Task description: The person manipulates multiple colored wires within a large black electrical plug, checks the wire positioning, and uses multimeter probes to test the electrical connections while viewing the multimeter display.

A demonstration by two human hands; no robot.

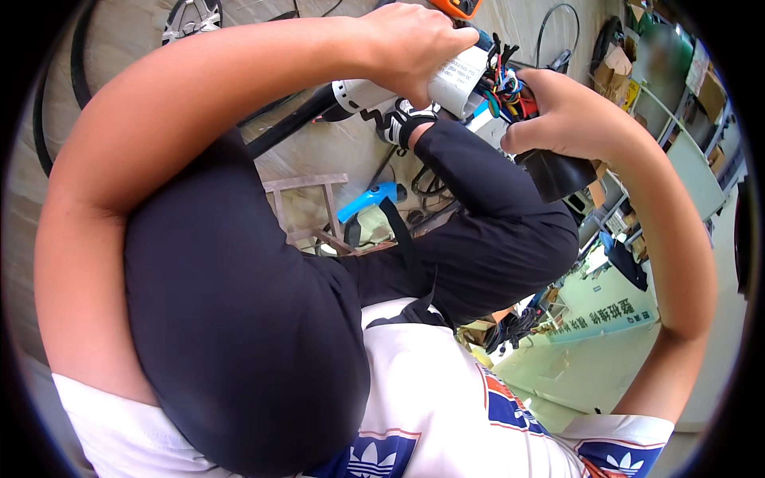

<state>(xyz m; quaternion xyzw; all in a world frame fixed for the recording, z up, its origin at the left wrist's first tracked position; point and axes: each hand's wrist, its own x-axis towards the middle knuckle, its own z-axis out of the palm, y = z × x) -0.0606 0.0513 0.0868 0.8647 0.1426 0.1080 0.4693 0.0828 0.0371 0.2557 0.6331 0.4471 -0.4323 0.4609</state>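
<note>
My left hand [410,52] is wrapped around a white cylindrical housing [460,80] with printing on its side. A thick black cable [293,121] runs from the housing's lower left end, past a perforated white collar [353,95]. Out of the housing's right end comes a bundle of coloured wires [496,89], with several dark-tipped ends pointing up. My right hand [562,115] curls around this bundle, its thumb below and its fingers above. Just under that hand shows a black curved part [559,174]; whether the hand touches it, I cannot tell.
Between my legs a blue power tool [370,201] lies beside a small metal frame [307,203]. An orange device [458,6] sits at the top edge. Cables cross the floor. Shelving with cardboard boxes [613,72] stands at the right, beside a pale green board [590,319].
</note>
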